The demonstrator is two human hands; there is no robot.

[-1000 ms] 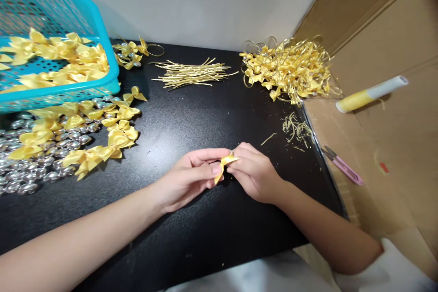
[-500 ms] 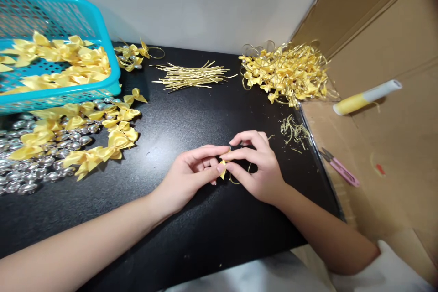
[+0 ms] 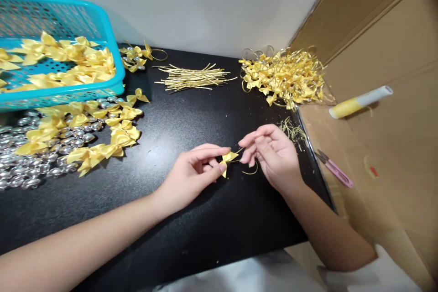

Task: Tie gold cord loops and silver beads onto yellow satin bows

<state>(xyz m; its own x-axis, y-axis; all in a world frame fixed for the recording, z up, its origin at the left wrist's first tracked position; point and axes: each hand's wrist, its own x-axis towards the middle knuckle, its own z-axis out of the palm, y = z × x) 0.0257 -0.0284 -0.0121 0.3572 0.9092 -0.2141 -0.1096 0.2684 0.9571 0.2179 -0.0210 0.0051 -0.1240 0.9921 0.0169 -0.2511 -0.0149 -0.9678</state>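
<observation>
Between the thumb and index finger of my left hand (image 3: pixel 195 175) is a small yellow ribbon bow (image 3: pixel 230 157), held just above the black table. Thin gold cord (image 3: pixel 251 173) runs from the bow's right side toward my right hand (image 3: pixel 275 157), and one piece curls in a loop below those fingers. My right hand is palm-up with its fingers curled and the thumb bent in against them, closed on the cord. Exactly where the fingers grip it is hard to see.
A turquoise basket (image 3: pixel 118 68) of yellow bows stands left, with silver beads (image 3: pixel 54 159) and more bows before it. Cut gold cords (image 3: pixel 195 77) lie at the back. Finished bow loops (image 3: pixel 287 75) are heaped back right, near cord scraps (image 3: pixel 292 132), pink-handled snips (image 3: pixel 337 171) and a yellow-white tube (image 3: pixel 361 101).
My right hand has drawn away to the right from the bow and turned palm-up, pulling cord with it. My left hand still pinches the bow, which now shows more fully.
</observation>
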